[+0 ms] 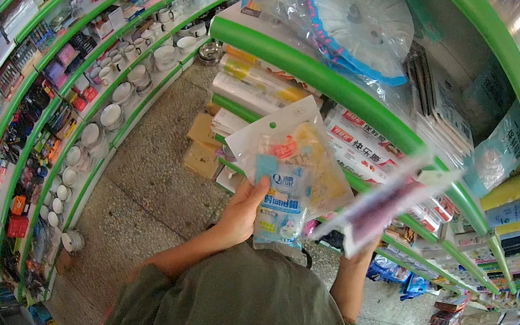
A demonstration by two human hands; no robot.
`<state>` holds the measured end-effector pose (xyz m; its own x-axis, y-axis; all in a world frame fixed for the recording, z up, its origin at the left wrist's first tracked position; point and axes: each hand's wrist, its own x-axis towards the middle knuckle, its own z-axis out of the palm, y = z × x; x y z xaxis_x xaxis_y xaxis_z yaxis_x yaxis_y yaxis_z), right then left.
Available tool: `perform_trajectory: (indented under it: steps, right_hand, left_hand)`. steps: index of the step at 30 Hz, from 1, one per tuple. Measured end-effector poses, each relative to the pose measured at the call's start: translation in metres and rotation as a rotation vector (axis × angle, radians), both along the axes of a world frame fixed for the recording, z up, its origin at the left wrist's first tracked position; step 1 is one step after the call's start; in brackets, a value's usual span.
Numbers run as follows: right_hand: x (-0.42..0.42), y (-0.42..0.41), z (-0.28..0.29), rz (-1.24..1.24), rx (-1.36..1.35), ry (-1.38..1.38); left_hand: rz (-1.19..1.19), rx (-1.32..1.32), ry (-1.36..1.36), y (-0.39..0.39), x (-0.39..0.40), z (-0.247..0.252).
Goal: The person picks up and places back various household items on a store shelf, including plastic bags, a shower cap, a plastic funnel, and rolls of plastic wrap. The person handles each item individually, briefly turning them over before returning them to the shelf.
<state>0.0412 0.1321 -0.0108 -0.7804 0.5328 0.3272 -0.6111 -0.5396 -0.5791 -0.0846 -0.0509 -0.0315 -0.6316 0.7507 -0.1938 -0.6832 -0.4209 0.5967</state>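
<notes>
My left hand (243,211) grips two flat plastic packets, thumb on top. In front is a blue-and-clear packet (280,205) bearing writing. Behind it sits a larger clear packet (325,178) with yellowish contents and a white header with a hang hole. My right hand (363,251), lower and to the right, is partly hidden behind a motion-blurred white and purple flat package (383,212) that it holds. That package slants up toward the green shelf edge (328,81).
Boxed rolls (362,139) and wrapped rolls (253,83) fill the lower shelf. Above lies a bag of pleated, blue-rimmed plastic covers (361,16). White bowls (112,115) and mugs (130,53) line the shelves across the aisle floor (144,195). Cartons (449,313) stand at lower right.
</notes>
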Motion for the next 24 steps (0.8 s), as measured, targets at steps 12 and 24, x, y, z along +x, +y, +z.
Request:
perform_trajectory:
  steps: [12,24]
  right_hand:
    - [0.073,-0.004,-0.011,-0.404,0.112,-0.467]
    - [0.056,-0.011,0.014,-0.560,0.597,-0.950]
  left_hand:
    - [0.160,-0.194,0.070,-0.010,-0.004,0.010]
    - [0.022,-0.175,0.550,-0.005,0.008,0.020]
